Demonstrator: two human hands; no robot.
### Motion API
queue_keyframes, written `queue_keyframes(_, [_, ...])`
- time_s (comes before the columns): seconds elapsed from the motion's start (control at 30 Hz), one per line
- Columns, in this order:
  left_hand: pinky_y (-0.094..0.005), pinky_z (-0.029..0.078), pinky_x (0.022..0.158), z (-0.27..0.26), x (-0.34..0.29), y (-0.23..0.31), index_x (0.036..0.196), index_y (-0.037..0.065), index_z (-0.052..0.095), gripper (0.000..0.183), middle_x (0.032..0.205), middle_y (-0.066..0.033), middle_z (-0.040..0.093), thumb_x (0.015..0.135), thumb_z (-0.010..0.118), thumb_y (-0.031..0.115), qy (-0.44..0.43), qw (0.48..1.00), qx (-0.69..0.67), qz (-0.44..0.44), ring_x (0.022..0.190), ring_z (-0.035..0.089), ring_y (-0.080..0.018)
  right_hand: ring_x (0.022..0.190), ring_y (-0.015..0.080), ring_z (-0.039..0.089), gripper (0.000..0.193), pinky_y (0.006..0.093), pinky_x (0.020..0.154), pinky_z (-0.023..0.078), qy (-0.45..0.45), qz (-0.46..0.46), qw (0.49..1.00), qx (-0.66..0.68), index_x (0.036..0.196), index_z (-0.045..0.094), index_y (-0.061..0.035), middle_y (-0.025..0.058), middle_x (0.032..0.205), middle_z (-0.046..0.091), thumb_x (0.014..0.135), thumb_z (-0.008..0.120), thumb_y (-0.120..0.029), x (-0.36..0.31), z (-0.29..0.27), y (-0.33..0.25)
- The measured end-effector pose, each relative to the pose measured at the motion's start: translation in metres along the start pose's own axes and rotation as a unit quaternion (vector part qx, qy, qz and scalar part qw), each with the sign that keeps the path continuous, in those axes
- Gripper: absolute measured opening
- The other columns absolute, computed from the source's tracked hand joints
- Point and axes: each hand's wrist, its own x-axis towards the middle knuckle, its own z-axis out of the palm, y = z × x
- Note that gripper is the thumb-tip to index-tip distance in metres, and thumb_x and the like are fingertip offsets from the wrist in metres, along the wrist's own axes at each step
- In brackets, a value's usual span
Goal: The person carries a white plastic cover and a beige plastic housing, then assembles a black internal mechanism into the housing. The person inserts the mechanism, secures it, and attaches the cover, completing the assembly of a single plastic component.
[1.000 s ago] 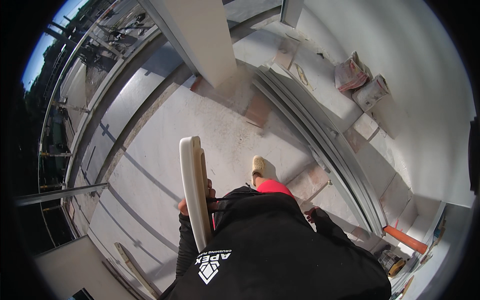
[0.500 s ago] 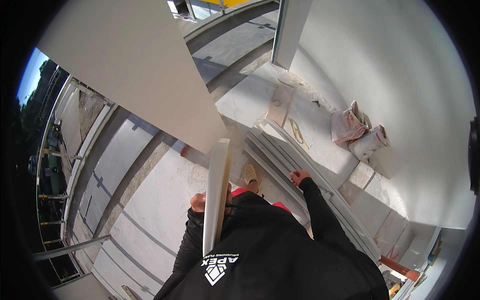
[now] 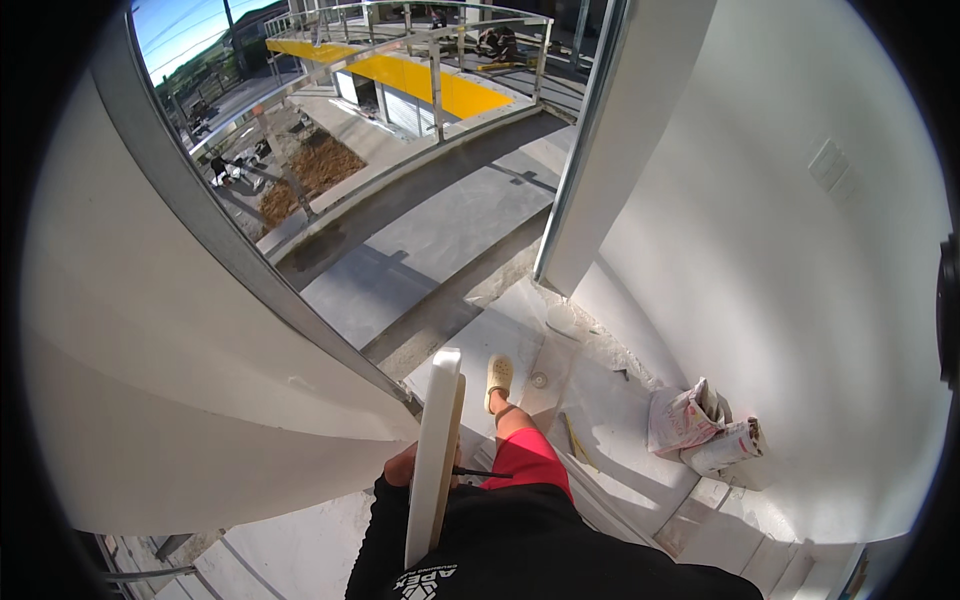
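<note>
My left hand is closed around a long white trim piece with a tan back face. The piece stands nearly upright against the left side of my body, and its lower end reaches my black top. Part of the hand is hidden behind it. A thin dark stick-like thing juts out to the right of the piece; what it is I cannot make out. My right hand is out of sight. Some long grey-white strips lie on the floor beside my leg, mostly covered by my body.
A pale wall with a metal-edged end rises at left. Ahead, a doorway opens onto a balcony floor with a metal railing. Two crumpled bags stand by the right wall. A thin yellow tool lies on the tiles.
My view has swung toward the doorway, and I have stepped forward. My right hand, which was on the stacked strips, has left the view. The left hand still holds the trim piece.
</note>
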Motion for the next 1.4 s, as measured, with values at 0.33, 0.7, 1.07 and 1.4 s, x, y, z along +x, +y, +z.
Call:
queue_keyframes(0.33, [-0.0446, 0.056, 0.077, -0.071, 0.299, 0.185, 0.146, -0.002, 0.034, 0.081, 0.126, -0.0238, 0.06, 0.087, 0.069, 0.041, -0.198, 0.947, -0.219, 0.124, 0.097, 0.065, -0.0322, 0.059, 0.0142, 0.065, 0.031, 0.0302, 0.055, 0.054, 0.118, -0.477, 0.871, 0.028, 0.093, 0.069, -0.0036, 0.0046, 0.075, 0.07, 0.095, 0.069, -0.035, -0.208, -0.208, -0.731])
queue_keyframes(0.7, [-0.0373, 0.048, 0.063, -0.215, 0.473, 0.302, 0.142, 0.004, 0.038, 0.073, 0.119, -0.017, 0.061, 0.084, 0.067, 0.037, 0.085, 0.976, -0.152, 0.134, 0.074, 0.055, -0.0217, 0.072, 0.0117, 0.067, 0.032, 0.029, 0.061, 0.057, -0.03, -0.634, 0.772, -0.02, 0.105, 0.068, -0.0006, 0.0067, 0.089, 0.072, 0.099, 0.069, -0.032, -0.446, -0.23, -1.077])
queue_keyframes(1.07, [-0.0434, 0.058, 0.077, -0.34, 0.79, 0.434, 0.144, -0.001, 0.035, 0.081, 0.127, -0.0247, 0.06, 0.081, 0.069, 0.036, -0.075, 0.97, -0.205, 0.106, 0.093, 0.066, -0.03, 0.062, 0.0168, 0.064, 0.038, 0.0341, 0.053, 0.056, 0.073, -0.399, 0.911, -0.079, 0.104, 0.065, 0.0001, 0.0074, 0.081, 0.068, 0.101, 0.063, -0.038, -0.297, -0.343, -1.314])
queue_keyframes(1.4, [-0.0438, 0.053, 0.07, -0.337, 0.957, 0.465, 0.141, 0.0, 0.038, 0.079, 0.113, -0.0141, 0.053, 0.085, 0.069, 0.046, 0.128, 0.987, -0.095, 0.029, 0.091, 0.058, -0.0297, 0.066, 0.0211, 0.071, 0.04, 0.0383, 0.061, 0.058, 0.226, -0.287, 0.905, -0.217, 0.084, 0.074, -0.0004, 0.0155, 0.077, 0.073, 0.092, 0.064, -0.039, -0.179, -0.486, -1.419])
